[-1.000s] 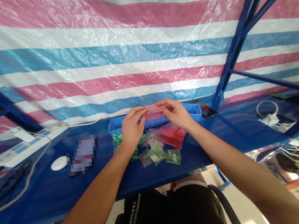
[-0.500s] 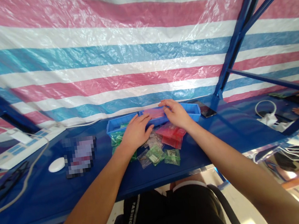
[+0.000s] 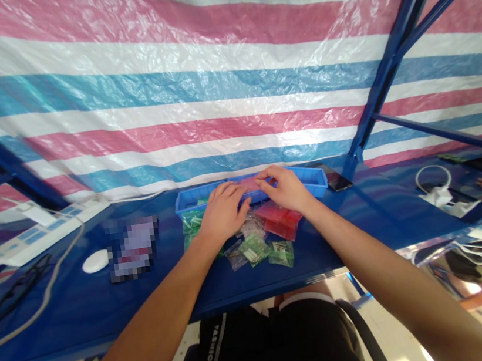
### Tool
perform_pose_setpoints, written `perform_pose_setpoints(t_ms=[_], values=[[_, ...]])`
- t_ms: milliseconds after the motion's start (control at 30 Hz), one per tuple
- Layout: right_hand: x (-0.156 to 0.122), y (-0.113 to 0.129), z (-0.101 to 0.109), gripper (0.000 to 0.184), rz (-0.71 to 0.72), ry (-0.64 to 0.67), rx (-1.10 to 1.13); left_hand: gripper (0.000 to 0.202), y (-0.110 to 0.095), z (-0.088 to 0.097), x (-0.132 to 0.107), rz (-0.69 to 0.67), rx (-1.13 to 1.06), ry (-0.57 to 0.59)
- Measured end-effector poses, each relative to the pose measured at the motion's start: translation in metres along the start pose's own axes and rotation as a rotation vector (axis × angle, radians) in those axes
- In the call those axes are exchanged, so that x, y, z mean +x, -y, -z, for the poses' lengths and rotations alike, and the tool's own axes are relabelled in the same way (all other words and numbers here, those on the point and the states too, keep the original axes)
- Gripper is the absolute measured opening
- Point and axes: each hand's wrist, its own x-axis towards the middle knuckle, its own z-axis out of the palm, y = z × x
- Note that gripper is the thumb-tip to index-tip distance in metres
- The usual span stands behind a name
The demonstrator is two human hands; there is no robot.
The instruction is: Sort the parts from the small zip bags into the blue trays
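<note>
A long blue plastic tray [image 3: 315, 176] stands at the back of the blue table, divided into compartments. In its middle lies a pink plastic bag [image 3: 249, 183]. My left hand [image 3: 225, 208] reaches over the tray's front edge, fingers stretched out beside the bag and thumb apart. Thumb and index finger of my right hand [image 3: 285, 188] come together at the bag's right side, pinching it. Below my hands lie red plastic bags [image 3: 282, 222], a clear bag [image 3: 252, 227] and small green packets [image 3: 254, 250] with pale pieces inside. More green packets [image 3: 191, 219] lie at the tray's left end.
To the left are a purple pixelated item [image 3: 137, 247], a white oval object [image 3: 95, 261], black glasses [image 3: 13, 293] and a white power strip [image 3: 43, 233]. A dark phone [image 3: 336, 178] lies right of the tray. White cables and chargers [image 3: 438, 193] sit farther right, beside blue frame posts [image 3: 362, 138].
My right hand has lowered slightly, and its thumb and index finger have closed at the pink bag. My left hand stays nearly in place. The whole view has shifted a little.
</note>
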Motion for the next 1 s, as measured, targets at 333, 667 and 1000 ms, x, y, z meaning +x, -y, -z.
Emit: perform_pose_setpoints(t_ms=[333,667,1000], values=[[-0.008,0.033,0.011,0.019,0.233,0.413,0.163,0.035,-0.014,0.014,-0.001,-0.062,-0.274,-0.184],[-0.010,0.024,-0.004,0.031,0.184,0.588,0.153,0.038,-0.021,0.013,-0.002,-0.010,-0.326,-0.184],[-0.012,0.026,-0.004,0.026,0.198,0.550,0.153,0.039,-0.022,0.012,-0.003,-0.006,-0.333,-0.174]])
